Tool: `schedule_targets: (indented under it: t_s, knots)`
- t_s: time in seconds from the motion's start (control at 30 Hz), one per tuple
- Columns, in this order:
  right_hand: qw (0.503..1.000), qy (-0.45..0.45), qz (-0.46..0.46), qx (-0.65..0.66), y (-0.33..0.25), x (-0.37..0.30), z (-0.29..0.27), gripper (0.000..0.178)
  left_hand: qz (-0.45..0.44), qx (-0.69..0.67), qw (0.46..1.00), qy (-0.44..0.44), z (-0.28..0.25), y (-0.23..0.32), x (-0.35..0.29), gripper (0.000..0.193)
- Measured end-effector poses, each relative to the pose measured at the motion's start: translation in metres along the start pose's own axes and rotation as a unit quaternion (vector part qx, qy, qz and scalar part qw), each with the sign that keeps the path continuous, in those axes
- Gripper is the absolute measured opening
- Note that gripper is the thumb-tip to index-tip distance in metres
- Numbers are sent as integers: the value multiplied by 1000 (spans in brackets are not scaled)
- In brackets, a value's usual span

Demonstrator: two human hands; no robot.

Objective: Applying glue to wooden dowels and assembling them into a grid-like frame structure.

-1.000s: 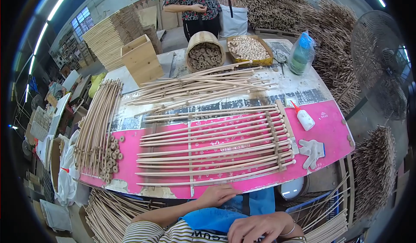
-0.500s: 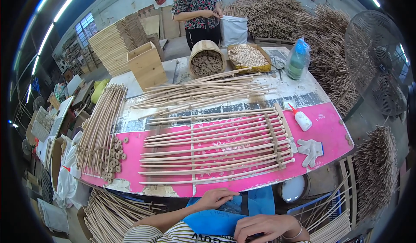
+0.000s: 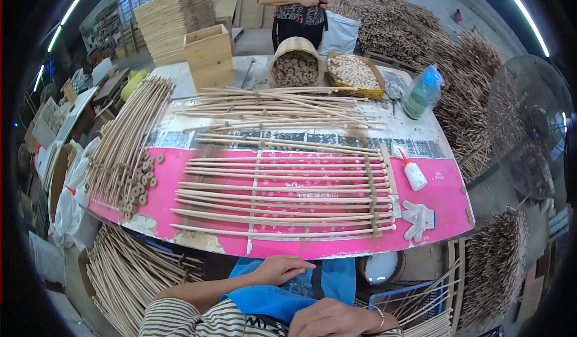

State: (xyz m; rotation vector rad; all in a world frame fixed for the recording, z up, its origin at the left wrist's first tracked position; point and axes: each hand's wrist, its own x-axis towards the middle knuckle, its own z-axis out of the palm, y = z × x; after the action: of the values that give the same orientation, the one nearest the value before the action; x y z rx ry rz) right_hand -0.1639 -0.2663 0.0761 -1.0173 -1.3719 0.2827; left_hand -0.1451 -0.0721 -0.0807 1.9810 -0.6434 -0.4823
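Rods in the row: lying side by side across the pink part of the desk (image 3: 448, 211), the rods (image 3: 288, 190) have pale balls (image 3: 389, 191) at their right ends and brown rings (image 3: 371, 191) near those ends; this part looks fitted.
Rods outside the row: a criss-crossed pile (image 3: 276, 104) behind it and a bundle (image 3: 129, 136) at the left; whether every one has its ball and ring, I cannot tell.
Loose parts: brown rings (image 3: 141, 178) beside the bundle, more in a tipped wooden tub (image 3: 297, 41), balls in a yellow-sided tray (image 3: 360, 92).
Left hand (image 3: 281, 271): just off the near edge, over the blue apron (image 3: 273, 301); grip slack, nothing seen in it.
Right hand (image 3: 327, 319): lower, fingers curled; palm hidden, so its grip I cannot tell.
Near edge: a narrow pink strip separates it from the front rod.
Right side: glue bottle (image 3: 415, 176) and glove (image 3: 418, 220) crowd the ball ends; bare pink lies beyond.
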Motion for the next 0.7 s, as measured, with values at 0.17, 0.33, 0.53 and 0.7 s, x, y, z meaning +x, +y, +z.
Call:
schedule_targets:
  t_s: [0.17, 0.33, 0.53, 0.7]
  knots:
    - [987, -72, 125, 76, -19, -18, -22, 29, 22, -87, 995, -48, -35, 37, 2, 32]
    - [987, 74, -80, -120, -82, -1, -57, 16, 344, 0, 932, 114, -126, 143, -30, 29]
    - [864, 261, -268, -338, -82, 50, -15, 13, 656, 119, 628, 403, -116, 190, -39, 61]
    - [801, 139, -384, -438, -70, 62, -55, 11, 750, 137, 519, 386, -138, 187, -18, 18]
